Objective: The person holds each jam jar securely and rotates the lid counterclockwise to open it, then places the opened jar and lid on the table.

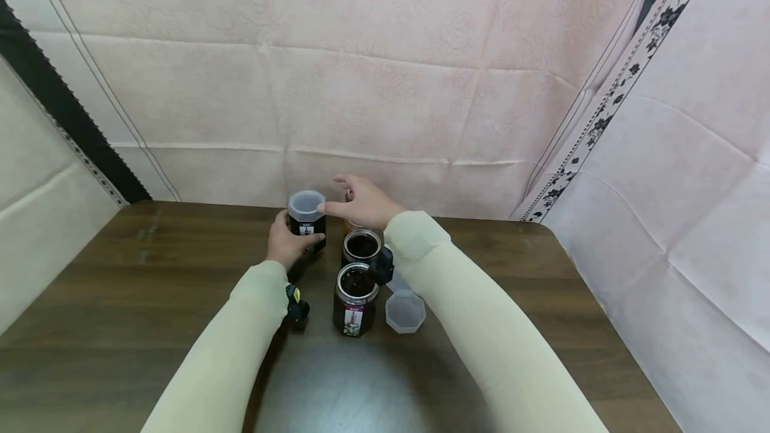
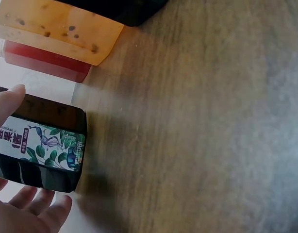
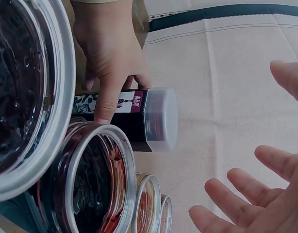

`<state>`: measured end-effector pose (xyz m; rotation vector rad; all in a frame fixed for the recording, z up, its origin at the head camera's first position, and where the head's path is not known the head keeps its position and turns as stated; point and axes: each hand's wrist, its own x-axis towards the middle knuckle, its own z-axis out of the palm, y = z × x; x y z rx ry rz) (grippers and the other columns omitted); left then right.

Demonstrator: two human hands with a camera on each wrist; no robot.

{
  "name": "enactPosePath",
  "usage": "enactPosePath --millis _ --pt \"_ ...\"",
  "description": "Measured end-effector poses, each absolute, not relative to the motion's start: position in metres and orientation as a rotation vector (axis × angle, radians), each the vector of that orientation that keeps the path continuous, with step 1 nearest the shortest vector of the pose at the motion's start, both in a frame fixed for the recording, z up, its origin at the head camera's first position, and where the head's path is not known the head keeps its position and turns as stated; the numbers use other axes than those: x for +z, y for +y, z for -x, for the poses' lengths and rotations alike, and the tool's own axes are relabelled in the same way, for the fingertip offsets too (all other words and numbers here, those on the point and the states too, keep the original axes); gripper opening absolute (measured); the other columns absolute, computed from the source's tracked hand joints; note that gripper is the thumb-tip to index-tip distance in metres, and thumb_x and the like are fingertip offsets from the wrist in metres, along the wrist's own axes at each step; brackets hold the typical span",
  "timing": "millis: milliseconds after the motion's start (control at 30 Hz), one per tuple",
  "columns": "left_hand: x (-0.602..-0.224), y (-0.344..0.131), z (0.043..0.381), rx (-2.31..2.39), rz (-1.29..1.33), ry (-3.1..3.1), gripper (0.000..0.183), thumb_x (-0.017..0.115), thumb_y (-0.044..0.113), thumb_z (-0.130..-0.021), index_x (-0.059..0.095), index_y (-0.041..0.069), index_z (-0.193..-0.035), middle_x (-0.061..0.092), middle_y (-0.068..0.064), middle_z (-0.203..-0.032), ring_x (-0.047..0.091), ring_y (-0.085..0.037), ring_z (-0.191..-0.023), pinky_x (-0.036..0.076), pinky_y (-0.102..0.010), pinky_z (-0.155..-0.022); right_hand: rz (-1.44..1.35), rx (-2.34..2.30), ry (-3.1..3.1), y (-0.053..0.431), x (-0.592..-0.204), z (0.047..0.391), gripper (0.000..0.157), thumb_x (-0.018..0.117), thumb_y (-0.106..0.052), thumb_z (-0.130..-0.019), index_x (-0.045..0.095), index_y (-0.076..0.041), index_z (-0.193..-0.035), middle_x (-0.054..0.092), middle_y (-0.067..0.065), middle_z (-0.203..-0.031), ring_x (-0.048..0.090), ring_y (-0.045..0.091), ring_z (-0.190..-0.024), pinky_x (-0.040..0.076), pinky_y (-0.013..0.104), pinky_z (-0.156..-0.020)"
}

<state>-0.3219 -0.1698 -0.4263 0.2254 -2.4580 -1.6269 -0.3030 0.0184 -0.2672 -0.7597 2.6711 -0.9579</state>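
Observation:
My left hand (image 1: 288, 242) holds a dark octagonal jar (image 2: 40, 141) around its sides, thumb on one face and fingers on the opposite side. The jar has a printed label and wears a translucent plastic lid (image 3: 161, 119). My right hand (image 1: 365, 203) hovers just right of this lid, fingers spread and holding nothing. In the right wrist view its fingers stand apart from every jar. Two lidless jars of dark contents, a nearer jar (image 1: 356, 299) and a middle jar (image 1: 362, 244), form a row to the right of the held jar.
Behind the dark jars stand an orange jar (image 2: 61, 30) with dark specks and a red jar (image 2: 47, 60). Loose translucent lids (image 1: 406, 313) lie right of the row. A pale cloth (image 1: 385, 105) hangs behind the wooden table (image 1: 180, 326).

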Motion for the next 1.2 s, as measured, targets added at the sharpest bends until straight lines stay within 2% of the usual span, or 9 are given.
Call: enactPosePath --millis 333,567,1200 --pt "-0.4268 -0.1698 0.3249 -1.667 -0.249 -2.44 0.094 0.08 0.016 -0.076 0.023 0.001 -0.148 0.039 -0.024 -0.14 0.041 -0.036 -0.126 0.033 -0.05 -0.108 0.769 -0.968 2.664 0.018 -0.2672 0.3027 0.072 0.064 -0.04 -0.09 0.033 -0.011 -0.149 0.045 0.011 -0.143 0.049 0.022 -0.122 0.043 0.039 -0.1" --pt "-0.4262 -0.1696 0.3261 -1.723 -0.239 -2.421 0.096 0.08 0.014 -0.076 0.019 0.001 -0.149 0.034 -0.024 -0.146 0.036 -0.037 -0.132 0.031 -0.05 -0.11 0.741 -0.95 2.672 0.0174 -0.2693 0.3028 0.074 0.065 -0.042 -0.089 0.034 -0.014 -0.149 0.044 0.01 -0.144 0.048 0.023 -0.125 0.043 0.039 -0.102" --pt "-0.4208 -0.1656 0.3201 -1.762 -0.269 -2.38 0.083 0.077 0.01 -0.079 0.026 0.0 -0.144 0.036 -0.026 -0.143 0.038 -0.038 -0.13 0.033 -0.05 -0.109 0.751 -0.964 2.668 0.0165 -0.2693 0.2973 0.074 0.065 -0.041 -0.089 0.033 -0.013 -0.15 0.041 0.01 -0.147 0.045 0.025 -0.13 0.042 0.04 -0.103"
